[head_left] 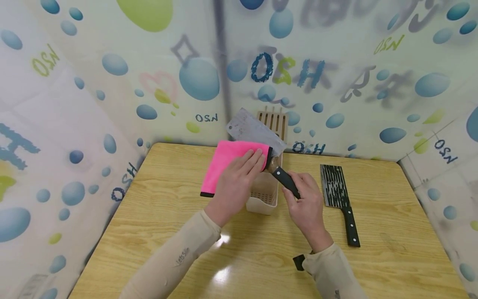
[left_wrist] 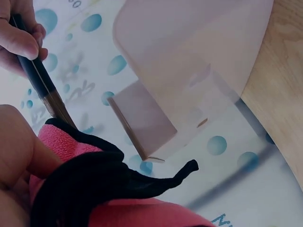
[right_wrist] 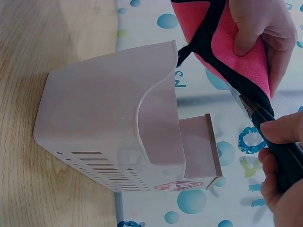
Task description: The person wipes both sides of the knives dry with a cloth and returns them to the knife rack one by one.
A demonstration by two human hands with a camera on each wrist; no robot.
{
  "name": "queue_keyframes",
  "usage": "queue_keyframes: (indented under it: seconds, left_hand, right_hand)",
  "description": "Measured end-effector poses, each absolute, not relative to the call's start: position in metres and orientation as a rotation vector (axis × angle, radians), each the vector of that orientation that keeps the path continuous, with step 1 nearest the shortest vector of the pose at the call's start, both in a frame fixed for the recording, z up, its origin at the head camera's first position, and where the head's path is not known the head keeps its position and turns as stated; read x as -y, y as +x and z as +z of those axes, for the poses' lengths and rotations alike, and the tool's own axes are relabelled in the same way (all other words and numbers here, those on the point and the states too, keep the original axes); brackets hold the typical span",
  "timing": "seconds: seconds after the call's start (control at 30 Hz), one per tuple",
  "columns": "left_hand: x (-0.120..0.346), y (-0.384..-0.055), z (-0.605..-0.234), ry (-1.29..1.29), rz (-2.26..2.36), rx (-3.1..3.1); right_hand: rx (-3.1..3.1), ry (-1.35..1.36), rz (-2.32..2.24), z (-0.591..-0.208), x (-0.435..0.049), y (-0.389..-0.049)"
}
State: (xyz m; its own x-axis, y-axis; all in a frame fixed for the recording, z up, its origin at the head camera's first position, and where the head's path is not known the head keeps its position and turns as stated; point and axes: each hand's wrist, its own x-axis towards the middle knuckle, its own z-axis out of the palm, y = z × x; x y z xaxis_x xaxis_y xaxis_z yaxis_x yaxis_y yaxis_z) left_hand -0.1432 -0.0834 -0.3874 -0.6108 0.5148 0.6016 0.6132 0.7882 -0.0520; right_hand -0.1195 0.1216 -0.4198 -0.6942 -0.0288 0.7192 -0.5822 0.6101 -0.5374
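Note:
My right hand (head_left: 307, 203) grips the black handle (head_left: 285, 182) of a cleaver, its wide grey blade (head_left: 254, 129) pointing up and to the left. A pink cloth (head_left: 225, 164) with black edging is folded over the blade near the handle. My left hand (head_left: 239, 178) pinches this cloth, fingers on one side and thumb (right_wrist: 245, 42) on the other, as the right wrist view shows. Below both hands stands a pale knife holder (right_wrist: 104, 109) with slots in its side, partly covered by the left hand in the head view.
A second cleaver (head_left: 340, 195) with a black-and-silver patterned blade lies on the wooden table (head_left: 157, 232), right of my right hand. The slotted back rack (head_left: 274, 119) of the holder rises behind the blade. A printed curtain (head_left: 328, 54) encloses the table at the back and sides.

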Motion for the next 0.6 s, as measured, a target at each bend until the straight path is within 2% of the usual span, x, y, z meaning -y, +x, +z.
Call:
queue_keyframes:
  seconds: [0.6]
  left_hand:
    - [0.063,-0.118,-0.392,-0.951,-0.088,2.342]
  right_hand:
    - [2.178,0.476,1.043,-0.421,-0.119,-0.121]
